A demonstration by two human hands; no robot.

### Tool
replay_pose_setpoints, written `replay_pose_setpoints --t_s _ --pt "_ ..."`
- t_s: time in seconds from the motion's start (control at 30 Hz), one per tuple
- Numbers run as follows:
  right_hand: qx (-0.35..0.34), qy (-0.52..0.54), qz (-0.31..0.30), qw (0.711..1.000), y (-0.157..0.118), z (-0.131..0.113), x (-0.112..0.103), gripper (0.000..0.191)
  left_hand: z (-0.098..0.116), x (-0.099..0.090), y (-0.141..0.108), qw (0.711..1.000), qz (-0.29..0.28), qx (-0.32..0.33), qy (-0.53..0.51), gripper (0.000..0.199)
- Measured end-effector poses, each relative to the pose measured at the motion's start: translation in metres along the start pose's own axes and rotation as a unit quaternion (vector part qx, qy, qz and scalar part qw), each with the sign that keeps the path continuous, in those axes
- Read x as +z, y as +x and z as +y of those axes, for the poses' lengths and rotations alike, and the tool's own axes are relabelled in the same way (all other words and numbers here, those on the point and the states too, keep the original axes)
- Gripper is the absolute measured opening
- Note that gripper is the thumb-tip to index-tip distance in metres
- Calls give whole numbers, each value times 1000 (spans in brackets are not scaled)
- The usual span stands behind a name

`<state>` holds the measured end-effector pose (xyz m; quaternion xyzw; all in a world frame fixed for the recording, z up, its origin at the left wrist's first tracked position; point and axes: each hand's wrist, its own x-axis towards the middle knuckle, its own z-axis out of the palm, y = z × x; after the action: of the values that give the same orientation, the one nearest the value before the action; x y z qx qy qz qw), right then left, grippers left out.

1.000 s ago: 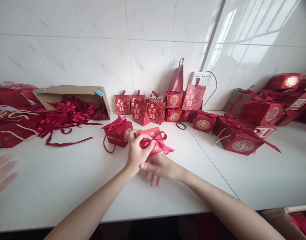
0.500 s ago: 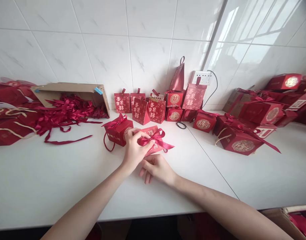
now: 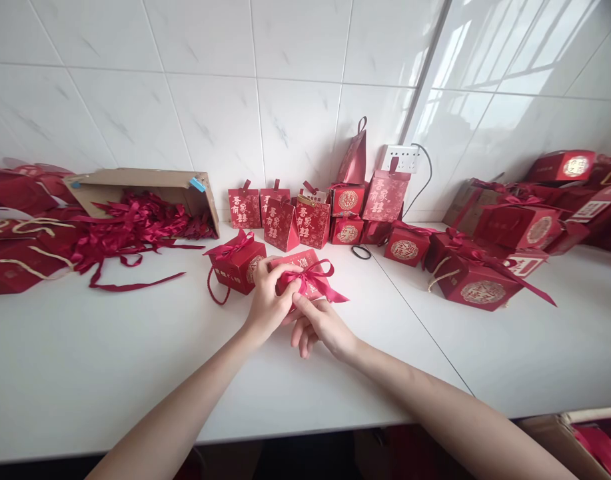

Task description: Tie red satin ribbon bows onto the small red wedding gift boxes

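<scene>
A red box with pale lettering [image 3: 296, 259] lies tilted near the middle of the white table [image 3: 185, 360], a shiny red ribbon bow [image 3: 321, 280] on its top. My left hand [image 3: 271, 293] is closed on the bow and the box's left side, thumb and forefinger at the knot. My right hand [image 3: 325, 327] is at the near edge of the box, its thumb by the left fingertips and its other fingers curled below; what they grip is hidden. Just behind my left hand stands another red box with a bow [image 3: 240, 267] and a cord handle.
Red ribbons [image 3: 140, 217] spill from a cardboard box [image 3: 150, 175] at the left. Several small red bags [image 3: 280, 223] stand along the wall. Red boxes [image 3: 480, 283] are piled at the right. A black ring [image 3: 361, 252] lies behind the hands. A power strip [image 3: 400, 159] is at the wall.
My right hand has moved slightly right and up, and its thumb now reaches the left fingertips at the bow. The held box has tilted a little. The view has shifted slightly.
</scene>
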<state>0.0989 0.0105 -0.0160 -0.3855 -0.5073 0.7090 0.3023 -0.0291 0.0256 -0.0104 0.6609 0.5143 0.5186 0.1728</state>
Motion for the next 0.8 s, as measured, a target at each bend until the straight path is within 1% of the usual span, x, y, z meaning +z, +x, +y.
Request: replay_pose_setpoints --t_s 0.1,0.13,0.2,0.27,0.43,0.57,0.7,0.77,0.8 --pt "-6 -8 6 1000 2 3 -1 41 0 -1 0 1000 -11 -10 -12 25" --pt "-12 -12 9 1000 3 4 -1 40 -1 -1 0 1000 -10 -12 -10 25" --pt "-30 -29 6 999 4 7 -1 41 -1 -1 2 1000 -2 -9 -3 19" --pt "-44 -57 -14 997 4 9 -1 46 -1 -1 4 1000 7 -2 1 12" --pt "-48 -106 -67 991 3 11 -1 49 -2 0 5 1000 12 20 15 7" --pt "-65 -131 -96 985 4 13 0 45 -2 0 4 1000 10 27 12 7" --pt "-58 -157 -107 980 4 14 -4 37 -4 2 5 999 18 36 11 6" --pt "-50 -205 -124 970 -1 12 -9 32 -5 6 5 999 32 35 13 6" --pt "-37 -236 -147 960 -5 10 -10 31 -5 8 4 999 38 36 13 6"
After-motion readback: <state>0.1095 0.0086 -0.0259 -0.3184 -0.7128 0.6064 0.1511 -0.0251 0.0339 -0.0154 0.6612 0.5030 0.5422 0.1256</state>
